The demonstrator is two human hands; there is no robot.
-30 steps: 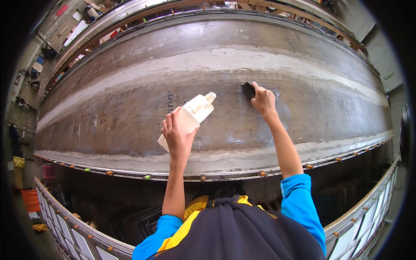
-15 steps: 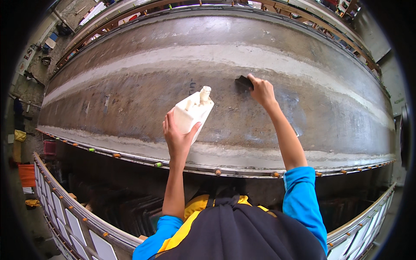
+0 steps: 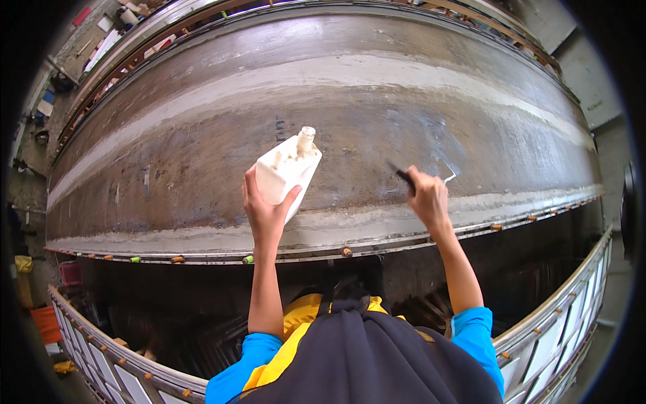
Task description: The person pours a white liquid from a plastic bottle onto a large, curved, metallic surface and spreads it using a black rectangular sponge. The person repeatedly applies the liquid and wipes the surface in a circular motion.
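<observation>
My left hand point(image 3: 264, 217) is closed around a white plastic bottle point(image 3: 286, 178), tilted with its neck pointing away from me. Pale smears mark its shoulder below the open-looking neck. To its right, my right hand point(image 3: 431, 196) grips a thin black spreader point(image 3: 402, 176), seen nearly edge-on and slightly blurred; whether it touches the surface I cannot tell. Beneath both hands lies a large curved grey-brown panel point(image 3: 202, 155) with paler bands along it. A wet-looking white streak point(image 3: 449, 177) lies just right of my right hand, below a shiny bluish smeared patch point(image 3: 427, 131).
Small orange and green pegs point(image 3: 346, 252) line the panel's near edge. Nearer to me, a curved frame with white panels point(image 3: 131, 385) runs along the lower left, and a similar one point(image 3: 545, 353) along the lower right. A dark gap separates frame and panel.
My right hand has pulled the black spreader toward me from the middle of the panel and turned it more edge-on. The left hand keeps the bottle; the whole view has shifted slightly.
</observation>
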